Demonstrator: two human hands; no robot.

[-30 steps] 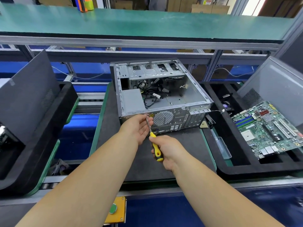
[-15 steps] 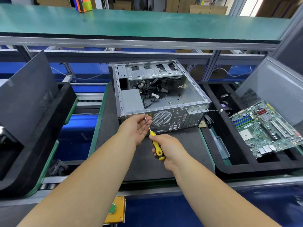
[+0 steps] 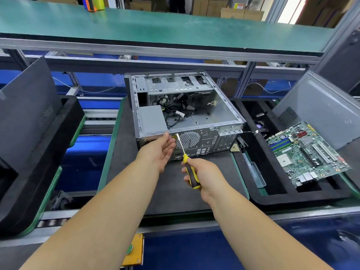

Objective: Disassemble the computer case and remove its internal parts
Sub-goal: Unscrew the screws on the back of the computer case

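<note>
The open computer case [image 3: 224, 112] lies on its side on a dark mat [image 3: 171, 191], rear panel toward me. Inside it sit a grey power supply [image 3: 153, 119] at the left and a tangle of black cables [image 3: 175, 112]. My right hand [image 3: 206, 176] grips the yellow-and-black handle of a screwdriver [image 3: 191, 173]; its shaft points up-left to the rear panel beside the round fan grille [image 3: 188, 140]. My left hand [image 3: 158, 151] is just left of the shaft, fingers relaxed, with the thumb against the rear panel's upper edge.
A green motherboard [image 3: 303, 152] lies in a black foam tray [image 3: 272, 195] at the right, with a grey side panel [image 3: 321, 112] leaning behind it. A black panel [image 3: 25, 108] leans at the left. A green shelf [image 3: 155, 26] runs overhead. A yellow button box [image 3: 134, 250] hangs below.
My left hand's fingers have loosened and spread away from the screwdriver shaft. My right hand and the screwdriver have barely moved.
</note>
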